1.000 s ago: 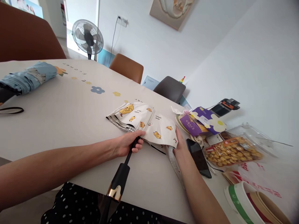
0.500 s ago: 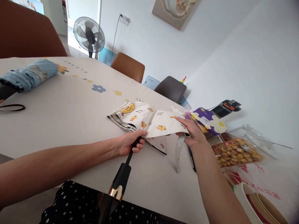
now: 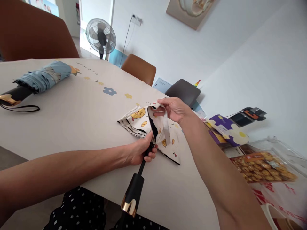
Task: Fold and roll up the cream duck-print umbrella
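A white umbrella [image 3: 137, 119] printed with yellow cartoon ducks lies partly folded over the table, its black and gold handle [image 3: 132, 195] pointing toward me. My left hand [image 3: 144, 150] is closed round the black shaft just below the canopy, its thumb on the cloth. My right hand [image 3: 174, 109] pinches the edge of a canopy panel and folds it over toward the left, so its black underside shows. A pale grey strap [image 3: 166, 127] hangs in a curve from that panel, beside my right fingers.
A folded blue umbrella [image 3: 46, 76] with a wrist loop lies on the white tablecloth [image 3: 72, 127] at left. On the right are a purple box [image 3: 229, 131], a pack of nuts [image 3: 263, 167] and a plastic bag [image 3: 283, 198]. Chairs [image 3: 139, 68] and a fan [image 3: 101, 36] stand beyond.
My right hand has carried the panel edge up and to the left, folding it over the canopy. My left hand keeps its hold on the shaft. The view has shifted slightly.
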A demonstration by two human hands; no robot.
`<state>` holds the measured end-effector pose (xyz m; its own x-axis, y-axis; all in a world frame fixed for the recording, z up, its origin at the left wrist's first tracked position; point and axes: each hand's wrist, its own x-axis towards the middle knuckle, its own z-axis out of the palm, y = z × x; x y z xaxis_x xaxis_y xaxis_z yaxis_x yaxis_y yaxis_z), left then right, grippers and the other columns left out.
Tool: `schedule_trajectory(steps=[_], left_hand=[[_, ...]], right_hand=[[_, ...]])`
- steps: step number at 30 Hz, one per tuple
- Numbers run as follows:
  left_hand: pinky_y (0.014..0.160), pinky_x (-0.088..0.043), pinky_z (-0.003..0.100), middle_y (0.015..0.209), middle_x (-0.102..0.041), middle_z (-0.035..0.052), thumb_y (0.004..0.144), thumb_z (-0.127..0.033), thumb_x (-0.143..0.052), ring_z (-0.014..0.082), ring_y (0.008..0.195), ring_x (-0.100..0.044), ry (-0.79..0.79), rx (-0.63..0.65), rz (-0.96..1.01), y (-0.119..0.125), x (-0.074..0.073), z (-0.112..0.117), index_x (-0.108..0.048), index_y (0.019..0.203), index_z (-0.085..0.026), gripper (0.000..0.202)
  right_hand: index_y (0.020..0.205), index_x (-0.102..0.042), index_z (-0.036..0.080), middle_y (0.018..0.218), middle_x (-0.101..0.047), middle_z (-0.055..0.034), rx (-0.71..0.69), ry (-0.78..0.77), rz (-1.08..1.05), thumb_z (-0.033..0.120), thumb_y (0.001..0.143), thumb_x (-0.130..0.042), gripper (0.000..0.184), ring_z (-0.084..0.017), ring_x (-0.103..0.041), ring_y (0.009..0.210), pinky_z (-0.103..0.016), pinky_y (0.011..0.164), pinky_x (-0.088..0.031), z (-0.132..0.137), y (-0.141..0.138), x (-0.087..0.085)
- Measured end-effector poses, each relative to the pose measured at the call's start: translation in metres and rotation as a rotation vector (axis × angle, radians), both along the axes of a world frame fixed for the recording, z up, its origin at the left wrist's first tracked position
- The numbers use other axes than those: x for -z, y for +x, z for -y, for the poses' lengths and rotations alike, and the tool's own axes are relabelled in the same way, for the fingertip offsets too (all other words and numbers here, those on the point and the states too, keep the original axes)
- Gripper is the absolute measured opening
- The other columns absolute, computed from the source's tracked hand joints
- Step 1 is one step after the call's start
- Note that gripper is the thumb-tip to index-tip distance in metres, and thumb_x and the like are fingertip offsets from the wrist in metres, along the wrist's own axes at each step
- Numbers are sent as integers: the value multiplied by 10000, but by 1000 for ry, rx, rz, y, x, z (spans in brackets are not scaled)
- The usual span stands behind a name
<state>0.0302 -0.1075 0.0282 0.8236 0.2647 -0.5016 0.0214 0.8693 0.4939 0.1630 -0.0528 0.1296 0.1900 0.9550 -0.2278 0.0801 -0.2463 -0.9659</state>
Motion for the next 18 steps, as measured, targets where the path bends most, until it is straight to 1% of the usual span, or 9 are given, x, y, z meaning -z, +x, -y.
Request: schedule_trajectory(steps=[3, 6, 8, 10, 12, 14, 16, 18], left_hand=[[315, -161, 164, 583, -380, -32, 807, -466, -374, 47, 392, -286, -30, 9, 76, -2, 0, -2, -421, 714, -170, 315], [333, -219, 181, 607, -418, -18, 733, -318, -434, 60, 410, -329, -43, 26, 165, -4, 0, -3, -428, 702, -167, 155], [333, -212, 181, 598, -414, -27, 708, -268, -490, 55, 406, -319, -31, 28, 146, -4, -1, -3, -428, 694, -167, 119], [329, -178, 169, 574, -390, -48, 716, -287, -576, 38, 393, -284, -5, 14, 99, -3, 0, -3, -429, 695, -167, 191], [326, -145, 155, 549, -353, -69, 716, -373, -648, 22, 386, -246, 4, -2, 67, -2, 1, -3, -427, 693, -165, 305], [323, -124, 146, 534, -318, -81, 728, -441, -647, 13, 382, -224, -9, -15, 57, -2, 3, -3, -423, 683, -161, 361], [319, -107, 144, 525, -288, -88, 761, -434, -617, 11, 375, -209, -24, -34, 62, -2, 5, -3, -413, 666, -162, 353], [317, -90, 143, 521, -268, -91, 782, -387, -604, 10, 369, -199, -32, -49, 75, -2, 6, -4, -398, 650, -165, 331]], right_hand=[[713, -558, 94, 618, -643, -69, -28, -93, 23, 23, 749, -549, 80, -204, -653, 555, -350, 511, -564, -15, -7, 9], [725, -550, 79, 613, -646, -86, -95, -164, 63, 18, 743, -562, 65, -212, -661, 542, -299, 435, -542, -26, -11, 17], [740, -543, 71, 611, -644, -91, -122, -180, 89, 13, 739, -581, 69, -220, -667, 547, -286, 422, -535, -30, -13, 19], [752, -531, 66, 602, -638, -85, -129, -183, 95, -7, 744, -572, 85, -223, -670, 553, -289, 435, -540, -32, -19, 20], [766, -523, 61, 597, -635, -82, -131, -193, 93, -25, 761, -541, 87, -215, -672, 561, -287, 456, -545, -34, -27, 21], [781, -521, 55, 605, -641, -87, -149, -202, 93, -25, 778, -516, 81, -204, -674, 576, -284, 490, -553, -35, -37, 23], [793, -527, 53, 653, -659, -111, -236, -212, 73, 6, 786, -532, 48, -202, -679, 623, -301, 559, -567, -37, -48, 25], [815, -545, 62, 746, -678, -128, -371, -186, 27, 77, 787, -582, 49, -199, -678, 709, -323, 649, -570, -39, -57, 24]])
